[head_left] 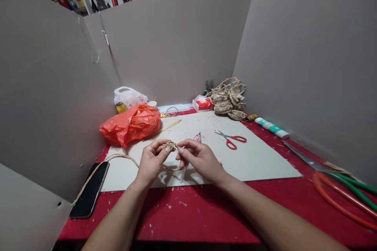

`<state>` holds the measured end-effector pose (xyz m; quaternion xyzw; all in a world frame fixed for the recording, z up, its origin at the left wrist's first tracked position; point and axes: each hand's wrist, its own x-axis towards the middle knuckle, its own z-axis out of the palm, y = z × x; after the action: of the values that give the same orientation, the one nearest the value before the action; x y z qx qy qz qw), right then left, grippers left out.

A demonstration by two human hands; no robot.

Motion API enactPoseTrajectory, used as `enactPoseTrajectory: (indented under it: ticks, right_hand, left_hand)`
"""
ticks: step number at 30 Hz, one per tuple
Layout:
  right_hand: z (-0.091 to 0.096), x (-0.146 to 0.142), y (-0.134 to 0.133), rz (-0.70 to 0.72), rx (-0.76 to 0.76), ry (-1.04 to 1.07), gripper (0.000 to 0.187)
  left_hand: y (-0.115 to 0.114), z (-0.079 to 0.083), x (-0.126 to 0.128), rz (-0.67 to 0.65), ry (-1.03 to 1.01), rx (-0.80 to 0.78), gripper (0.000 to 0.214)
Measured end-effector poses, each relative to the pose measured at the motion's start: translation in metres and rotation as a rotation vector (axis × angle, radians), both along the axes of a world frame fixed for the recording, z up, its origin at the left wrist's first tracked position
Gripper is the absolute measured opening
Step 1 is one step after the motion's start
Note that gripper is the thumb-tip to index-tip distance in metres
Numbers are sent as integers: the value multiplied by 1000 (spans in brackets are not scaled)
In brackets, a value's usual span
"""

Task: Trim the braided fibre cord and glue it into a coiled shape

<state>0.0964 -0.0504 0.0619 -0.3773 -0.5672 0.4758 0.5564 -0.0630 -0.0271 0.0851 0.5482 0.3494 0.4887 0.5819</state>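
Note:
A small knotted piece of straw cord (170, 145) is pinched between my two hands above the white board (259, 160). My left hand (151, 160) grips its left side between thumb and fingers. On the other side, my right hand (200, 159) pinches the cord close to the knot, fingers curled. From the work, a long tail of cord (120, 156) loops left behind my left hand and runs down over a black phone (90, 192). Beneath my hands lies a thin clear stick-like thing (182, 175), partly hidden. A pink-wrapped pointed thing (197, 137) sits just beyond my right hand.
Red-handled scissors (231, 139) lie on the board, right of my hands. Large shears (324, 172) rest at the right edge. An orange plastic bag (132, 123) stands back left, bundled cord (228, 100) back right. Grey panels (176, 55) enclose the red-covered table (188, 219).

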Motion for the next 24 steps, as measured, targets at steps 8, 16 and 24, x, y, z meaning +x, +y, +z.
enactPoseTrajectory:
  ticks: [8, 16, 24]
  right_hand:
    - [-1, 1, -1, -19, -14, -65, 28]
    - [-9, -3, 3, 35, -49, -163, 45]
    - [7, 38, 8, -245, 25, -780, 37]
  left_hand:
    - [-1, 2, 2, -51, -7, -18, 29]
    - [1, -2, 1, 162, -61, 73, 26]
    - [16, 2, -12, 345, -134, 126, 22]
